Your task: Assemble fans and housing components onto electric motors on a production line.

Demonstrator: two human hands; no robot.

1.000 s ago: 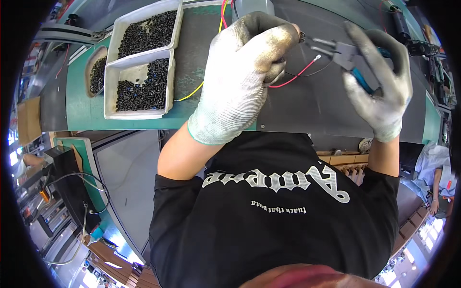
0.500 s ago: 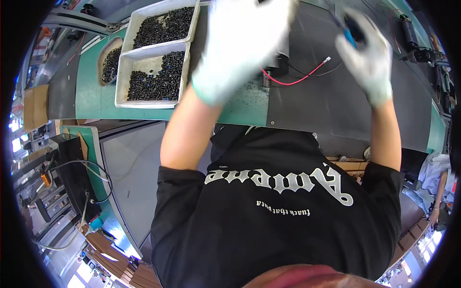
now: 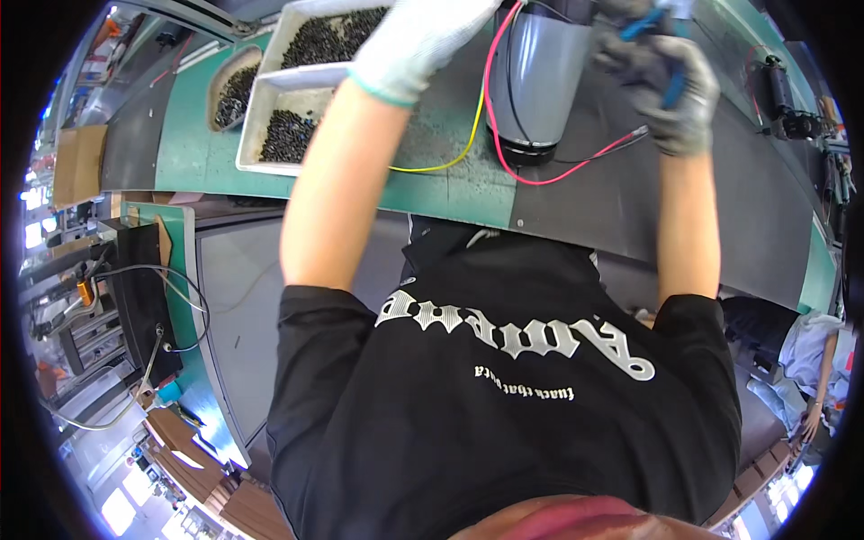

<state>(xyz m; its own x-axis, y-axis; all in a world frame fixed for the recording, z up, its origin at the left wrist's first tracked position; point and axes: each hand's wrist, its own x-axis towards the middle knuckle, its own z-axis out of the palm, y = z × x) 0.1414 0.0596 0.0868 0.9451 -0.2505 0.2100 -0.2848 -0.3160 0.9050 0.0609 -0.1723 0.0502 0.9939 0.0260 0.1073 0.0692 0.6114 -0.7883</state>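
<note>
A grey cylinder with a black end cap, like a motor, stands on the bench in front of me. Red wire and black wire loop down its side and run out to the right, ending in a small connector. My left hand, in a white glove, reaches to the upper edge left of the motor; its fingers are cut off or hidden. Right of the motor, my right hand, in a glove with a dark grey palm, curls round a blue-handled tool. The tool's working end cannot be made out.
Two white trays of small black parts stand at the left, partly behind my left forearm. Beside them is a smaller oval tray. A yellow wire crosses the green mat. Another dark cylinder lies far right.
My left hand has moved up and left, uncovering the motor and the yellow wire. My right hand has turned its palm into view, still with the blue-handled tool. The view has shifted slightly.
</note>
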